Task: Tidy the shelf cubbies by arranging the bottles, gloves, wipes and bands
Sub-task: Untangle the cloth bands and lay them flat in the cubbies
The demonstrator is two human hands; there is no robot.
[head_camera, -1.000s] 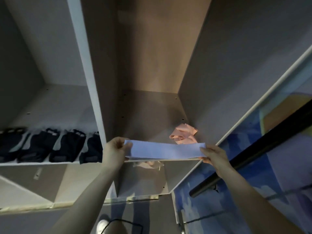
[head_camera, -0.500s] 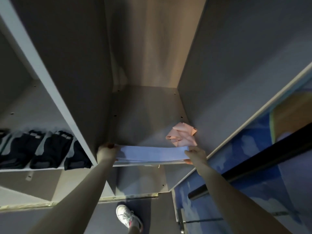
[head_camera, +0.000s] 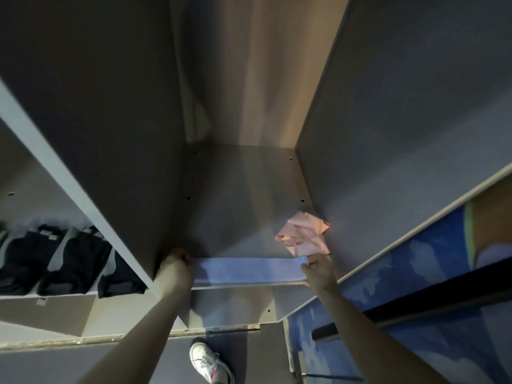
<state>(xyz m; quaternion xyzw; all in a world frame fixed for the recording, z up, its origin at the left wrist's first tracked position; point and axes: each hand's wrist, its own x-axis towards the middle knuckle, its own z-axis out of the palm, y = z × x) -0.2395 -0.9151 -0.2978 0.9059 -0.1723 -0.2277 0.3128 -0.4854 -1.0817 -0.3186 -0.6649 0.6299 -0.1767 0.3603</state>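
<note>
Head view: a thin, limp, light blue band (head_camera: 249, 268) was pinched at each end by left hand (head_camera: 174, 268) and right hand (head_camera: 318, 273), fingers clasped on it, best held there, beside the pink band (head_camera: 304, 236)

Smooth matt blue band (head_camera: 249, 268), crumpled pink band (head_camera: 304, 238), matt laminate shelf (head_camera: 243, 195)

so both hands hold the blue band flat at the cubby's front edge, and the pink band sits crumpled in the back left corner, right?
Not quite. The pink band lies crumpled on the right side of the cubby, against the right wall near the front, not back left. The head view shows it. The rest holds: left hand and right hand hold the blue band flat at the front edge.
</note>
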